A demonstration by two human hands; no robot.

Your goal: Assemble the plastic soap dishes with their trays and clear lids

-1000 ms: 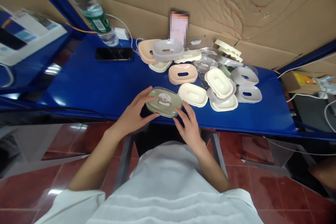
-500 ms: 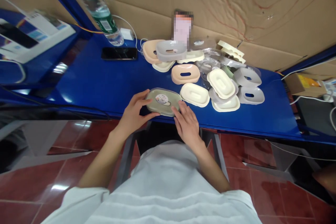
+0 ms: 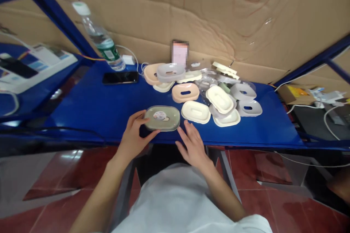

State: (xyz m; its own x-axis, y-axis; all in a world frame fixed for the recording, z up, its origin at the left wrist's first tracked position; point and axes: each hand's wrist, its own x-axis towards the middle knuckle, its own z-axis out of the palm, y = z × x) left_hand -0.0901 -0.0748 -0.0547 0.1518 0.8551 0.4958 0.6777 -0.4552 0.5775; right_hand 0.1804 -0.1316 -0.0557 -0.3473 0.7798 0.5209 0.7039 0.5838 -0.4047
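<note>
A green soap dish (image 3: 171, 118) with a clear cover and a round label lies near the front edge of the blue table. My left hand (image 3: 133, 131) grips its left end, fingers at the far side and thumb along the near edge. Just off its right corner is my right hand (image 3: 193, 143), fingers spread and holding nothing. Beyond it lie a cream soap dish tray (image 3: 196, 112) and a peach soap dish shell (image 3: 185, 96) with a slot.
Stacked cream trays (image 3: 226, 118), grey shells (image 3: 249, 108) and clear covers (image 3: 205, 82) crowd the right and back of the table (image 3: 79, 105). A black phone (image 3: 120, 77) and a water bottle (image 3: 109, 52) stand at back left, before a cardboard wall (image 3: 136, 11).
My right hand has come off the green soap dish and its fingers have spread. My left hand keeps its hold. The head view has tilted up, so the table appears lower.
</note>
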